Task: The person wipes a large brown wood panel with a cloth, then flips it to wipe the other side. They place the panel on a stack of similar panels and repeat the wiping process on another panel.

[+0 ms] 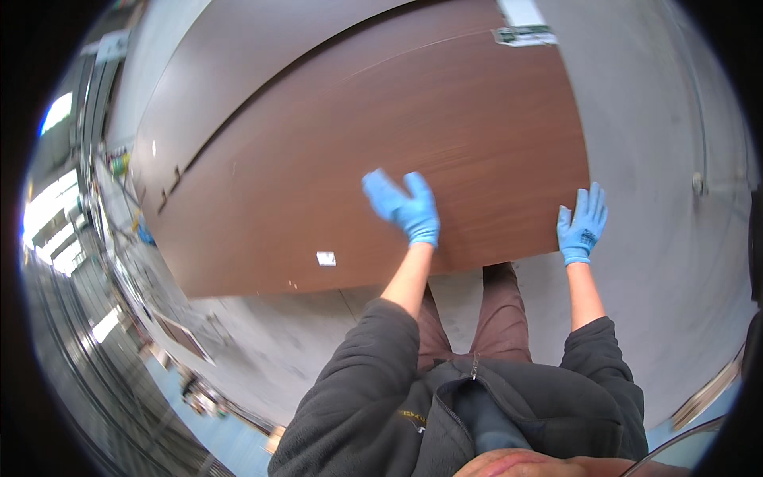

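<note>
A large brown panel [318,183] lies flat in front of me, its near edge close to my legs. My left hand [405,213], in a blue glove, is over the middle of the panel with fingers outstretched and thumb apart. It is slightly blurred, and I cannot tell whether it touches the surface. At the panel's right edge, near the front corner, rests my gloved right hand [582,226], fingers extended and holding nothing. A small white label [326,258] sits near the front edge of the panel.
Beyond a dark gap lies a second brown panel [246,60]. Two small dark fittings [169,189] show by the gap's left end. A green-and-white piece [524,36] is at the far right corner. Grey surface [660,238] extends to the right; racks and bright windows stand left.
</note>
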Demonstrator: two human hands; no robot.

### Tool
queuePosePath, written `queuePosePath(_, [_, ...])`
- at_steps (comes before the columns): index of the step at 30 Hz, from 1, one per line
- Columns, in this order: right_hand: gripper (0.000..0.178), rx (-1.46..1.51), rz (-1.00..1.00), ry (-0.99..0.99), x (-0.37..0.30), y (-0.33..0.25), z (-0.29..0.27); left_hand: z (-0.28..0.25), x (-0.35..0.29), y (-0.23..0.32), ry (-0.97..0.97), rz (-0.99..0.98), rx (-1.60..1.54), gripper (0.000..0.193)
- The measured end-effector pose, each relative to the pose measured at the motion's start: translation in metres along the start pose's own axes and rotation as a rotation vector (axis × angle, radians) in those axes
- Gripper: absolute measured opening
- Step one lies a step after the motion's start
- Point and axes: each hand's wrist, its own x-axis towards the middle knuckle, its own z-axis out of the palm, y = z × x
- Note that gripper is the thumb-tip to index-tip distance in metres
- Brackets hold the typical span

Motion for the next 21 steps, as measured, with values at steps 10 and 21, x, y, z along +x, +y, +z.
queuePosePath(10, [0.075,0.333,-0.866,-0.297,0.029,-0.358,-0.035,-0.196,-0.004,-0.371,0.624,-1.427,-1.172,0.062])
queuePosePath(21, [0.122,-0.229,-0.779,-0.663,-0.061,-0.58,0.0,-0.19,-0.046,-0.472,0.227,-1.522,-0.658,0.037])
